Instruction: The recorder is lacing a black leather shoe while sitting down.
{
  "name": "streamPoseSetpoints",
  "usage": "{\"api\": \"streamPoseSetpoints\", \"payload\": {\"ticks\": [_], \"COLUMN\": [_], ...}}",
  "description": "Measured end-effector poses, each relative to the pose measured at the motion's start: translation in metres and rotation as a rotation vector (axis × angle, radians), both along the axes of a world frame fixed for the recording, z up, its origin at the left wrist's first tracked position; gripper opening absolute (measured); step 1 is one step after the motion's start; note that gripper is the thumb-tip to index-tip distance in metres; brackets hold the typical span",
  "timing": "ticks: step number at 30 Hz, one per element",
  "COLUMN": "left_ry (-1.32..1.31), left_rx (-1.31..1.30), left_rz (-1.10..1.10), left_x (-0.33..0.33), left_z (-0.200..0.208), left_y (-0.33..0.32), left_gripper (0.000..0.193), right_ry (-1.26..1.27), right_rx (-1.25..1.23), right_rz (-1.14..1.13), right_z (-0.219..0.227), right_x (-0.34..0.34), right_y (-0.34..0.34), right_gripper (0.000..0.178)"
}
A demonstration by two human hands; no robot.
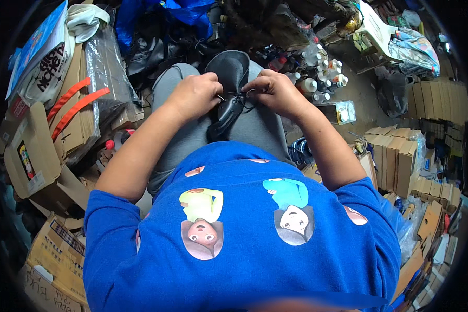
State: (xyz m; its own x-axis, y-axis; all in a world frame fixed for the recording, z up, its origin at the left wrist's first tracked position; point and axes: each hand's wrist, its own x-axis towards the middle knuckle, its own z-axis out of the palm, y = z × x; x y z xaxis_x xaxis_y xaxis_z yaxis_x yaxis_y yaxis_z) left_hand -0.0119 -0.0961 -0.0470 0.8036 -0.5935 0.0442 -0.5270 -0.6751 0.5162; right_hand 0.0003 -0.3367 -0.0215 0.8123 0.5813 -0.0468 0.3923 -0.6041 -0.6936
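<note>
Evidently light, stiff-soled black shoe (229, 99) lies between both sets of fingers; left hand (195, 96) and right hand (278, 93) each pinch thin, limp laces (237, 94).

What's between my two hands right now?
In the head view, the laced top of the black shoe lies between the left hand and right hand.

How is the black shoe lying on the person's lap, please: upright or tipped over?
Upright: the black shoe rests sole-down on the lap, its laced top facing up between the left hand and right hand.
</note>
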Motion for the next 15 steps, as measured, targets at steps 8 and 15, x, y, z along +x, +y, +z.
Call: {"api": "streamPoseSetpoints", "payload": {"ticks": [8,15], "left_ry": [0.643,0.742], "left_rx": [-0.033,-0.183], "left_rz": [-0.019,0.049], "left_x": [0.032,0.043], "left_z": [0.032,0.048], "left_y": [0.019,0.059], "left_gripper": [0.014,0.014], "right_ry": [-0.012,-0.127], "right_rx": [0.022,-0.057], "right_rz": [-0.055,0.018], "right_z": [-0.009,-0.011], "right_x": [-0.01,-0.008], "right_y": [-0.005,-0.002], "right_gripper": [0.024,0.033]}}
